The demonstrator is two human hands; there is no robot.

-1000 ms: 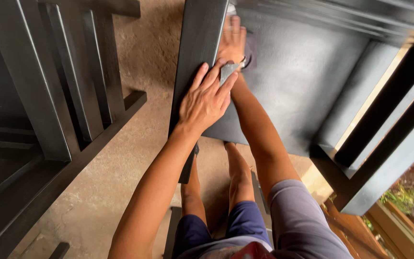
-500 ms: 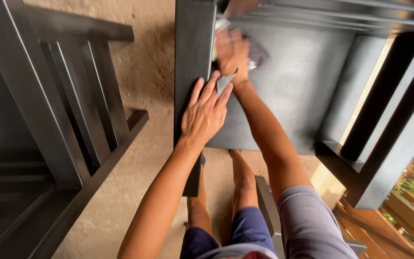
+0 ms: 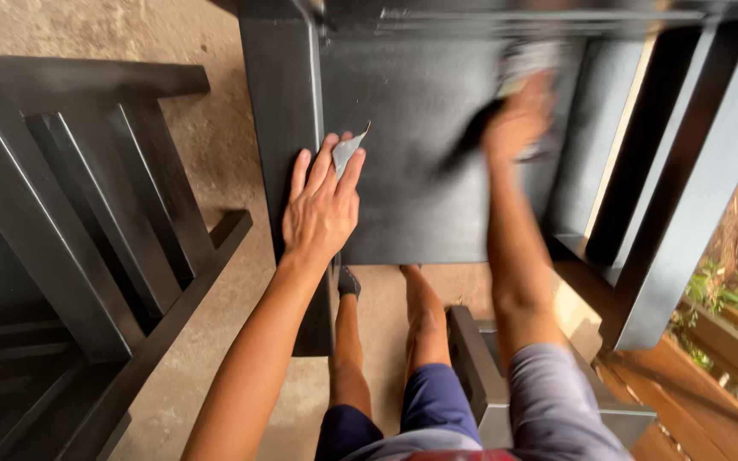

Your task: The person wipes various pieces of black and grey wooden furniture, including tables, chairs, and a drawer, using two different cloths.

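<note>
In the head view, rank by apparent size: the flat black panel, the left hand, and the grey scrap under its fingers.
1. Flat black panel, largest.
2. Left hand.
3. Grey scrap, smallest, partly hidden under the fingers.

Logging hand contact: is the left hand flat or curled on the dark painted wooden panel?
Flat. The left hand lies palm down, fingers straight, on the dark painted wooden panel, a small grey scrap under its fingertips.

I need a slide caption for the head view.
Left hand flat on a black wooden panel; blurred right hand presses a grey pad against it.
</note>
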